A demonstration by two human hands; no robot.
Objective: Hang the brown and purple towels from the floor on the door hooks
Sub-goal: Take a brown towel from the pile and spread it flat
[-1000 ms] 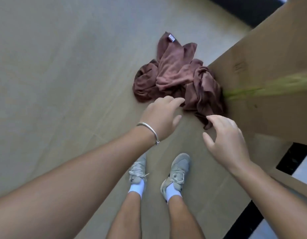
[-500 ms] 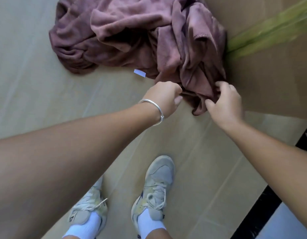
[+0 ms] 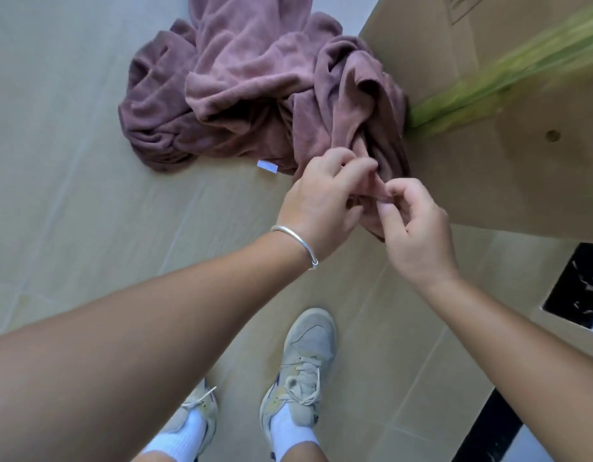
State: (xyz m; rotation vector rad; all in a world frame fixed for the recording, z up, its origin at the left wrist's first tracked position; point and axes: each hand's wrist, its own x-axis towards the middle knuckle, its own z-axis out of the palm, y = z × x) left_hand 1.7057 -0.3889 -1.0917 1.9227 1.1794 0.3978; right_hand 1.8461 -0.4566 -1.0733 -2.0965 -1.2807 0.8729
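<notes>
Head view: a heap of towels [image 3: 255,95] is seen crumpled on the floor [image 3: 61,161], its right side pressed against a cardboard box [image 3: 488,168]. The cloth is brownish-purple throughout, and it cannot be told where one towel ends and the other begins. A small white label [image 3: 267,166] is shown at the heap's near edge, lying on the floor. The near corner of the heap is lifted slightly and is pinched from both sides: the left hand [image 3: 321,205] is curled around a fold of it, and the right hand [image 3: 418,228] pinches the same fold between thumb and fingertips, the two hands almost touching. A silver bracelet [image 3: 296,241] is worn on the left wrist. A blurred green streak [image 3: 508,71] crosses the box beside the towels; what it is cannot be made out. The box stands directly to the right of the heap, hemming it in on that side. Below the hands, two pale sneakers [image 3: 305,368] with white socks are planted on the floor. A black strip [image 3: 578,285] is visible at the right edge.
</notes>
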